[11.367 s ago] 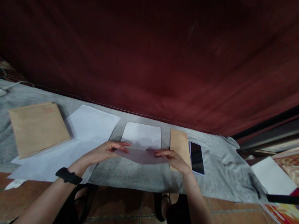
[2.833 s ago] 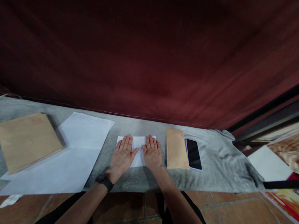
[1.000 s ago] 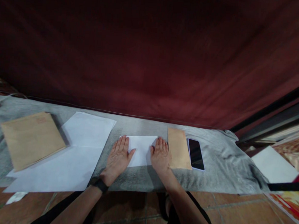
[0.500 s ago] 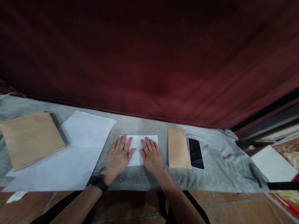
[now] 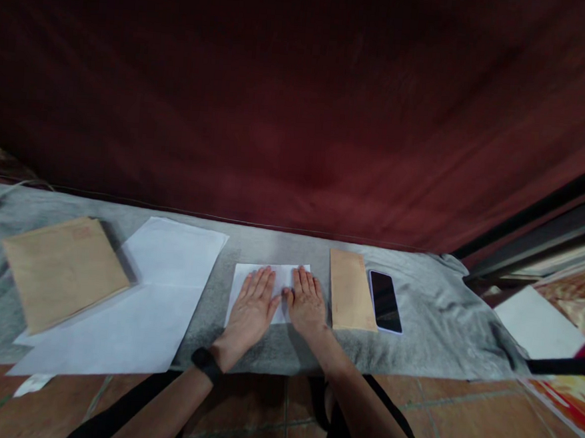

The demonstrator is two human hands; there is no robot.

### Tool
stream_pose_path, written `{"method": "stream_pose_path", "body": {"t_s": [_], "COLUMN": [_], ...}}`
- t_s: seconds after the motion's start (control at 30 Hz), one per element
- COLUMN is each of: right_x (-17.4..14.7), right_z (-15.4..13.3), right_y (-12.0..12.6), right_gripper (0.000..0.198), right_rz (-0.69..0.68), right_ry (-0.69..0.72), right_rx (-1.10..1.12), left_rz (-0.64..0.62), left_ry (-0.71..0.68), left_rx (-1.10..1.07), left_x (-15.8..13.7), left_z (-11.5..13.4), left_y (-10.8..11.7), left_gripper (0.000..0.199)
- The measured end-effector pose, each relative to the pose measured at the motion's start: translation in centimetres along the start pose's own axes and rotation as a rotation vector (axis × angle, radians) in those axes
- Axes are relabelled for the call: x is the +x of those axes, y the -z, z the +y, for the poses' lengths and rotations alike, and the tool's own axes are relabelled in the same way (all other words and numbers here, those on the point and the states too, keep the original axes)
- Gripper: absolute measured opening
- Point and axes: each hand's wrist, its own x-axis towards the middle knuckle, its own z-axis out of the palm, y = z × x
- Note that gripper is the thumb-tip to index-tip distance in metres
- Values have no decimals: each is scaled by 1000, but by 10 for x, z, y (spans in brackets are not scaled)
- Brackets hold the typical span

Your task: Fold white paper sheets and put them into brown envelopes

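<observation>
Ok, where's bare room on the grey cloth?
Widest is the rumpled grey cloth right of the phone; a narrow strip lies behind the white paper. Crowded: left, where brown envelopes overlap white sheets.

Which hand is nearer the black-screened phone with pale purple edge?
Right. The right hand lies left of the phone, the narrow brown paper envelope between them; the left hand is farther left, beyond the right hand.

Left hand (image 5: 252, 307) and right hand (image 5: 307, 308) are lying flat, palms down, near each other with thumbs turned inward and tips just apart, fingers extended forward, while left forearm (image 5: 172, 401) and right forearm (image 5: 360, 397) are slanting inward from the lower edge of view.
</observation>
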Motion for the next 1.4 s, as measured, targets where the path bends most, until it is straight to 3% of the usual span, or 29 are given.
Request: {"method": "stream_pose_path", "body": {"t_s": [0.07, 0.2, 0.87, 1.13, 1.4], "right_x": [0, 0, -3, 6, 12], "right_z": [0, 1, 9, 19, 25], "right_y": [0, 1, 2, 27, 34], "right_gripper": [54, 54, 58, 49, 38], "right_rz": [-14, -25, 42, -28, -107], "right_ry": [9, 15, -52, -186, -321], "right_rx": [-4, -15, -18, 16, 61], "left_rz": [-28, -85, -44, -18, -57], "left_ry": [-63, -62, 182, 231, 228], "left_rx": [-32, -35, 103, 139, 158], "left_x": [0, 1, -8, -10, -7], "left_z": [10, 15, -36, -32, -33], "left_y": [-4, -10, -3, -1, 1], "left_gripper": [59, 56, 67, 65, 66]}}
